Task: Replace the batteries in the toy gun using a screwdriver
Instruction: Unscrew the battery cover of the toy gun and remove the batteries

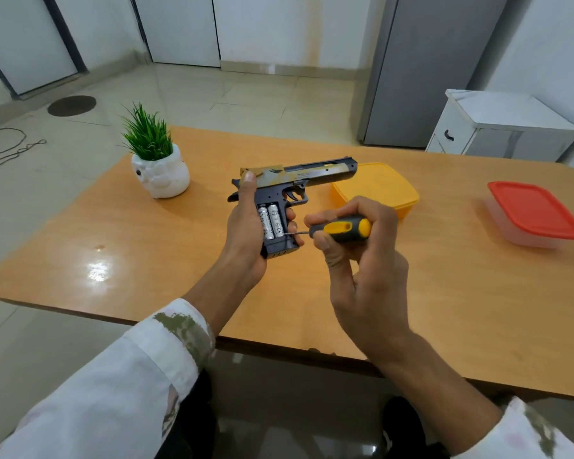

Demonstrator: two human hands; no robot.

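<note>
**Item.** Toy gun (312, 173): centre of frame, held above the table (444, 293), barrel pointing to the right of frame. Slide is tan/gold with dark grey patches; frame, trigger and grip are black. The batt. compartment in the grip is open, and two silver batteries (272, 221) sit side by side in it, lengthwise along the grip.

**Hands.** Left hand (242, 226) is wrapped round the grip, thumb up against the rear of the slide, fingertips curled over the grip's front edge. Right hand (362, 260) is closed round the screwdriver (345, 228) (black/yellow handle). The thin shaft points left toward the lower part of the grip, next to the left fingertips.

**Surface/room.** Orange-brown wood-look table with rounded corners and glare at lower left. Yellow container (378, 190) sits just behind the right hand. Red-lidded clear container (537, 213) is at right of frame. White pot with green plant (159, 173) is at upper left of the table. The floor is pale tile. White cabinet (497, 127) and tall grey unit (428, 71) are at upper right; a cable (7, 150) lies on the floor at far left.

**Not resolvable.** The shaft tip seems to meet the grip edge; the exact contact pt. is too small to tell. Batt. markings are illegible. Both sleeves are cut off by the bottom edge.
</note>
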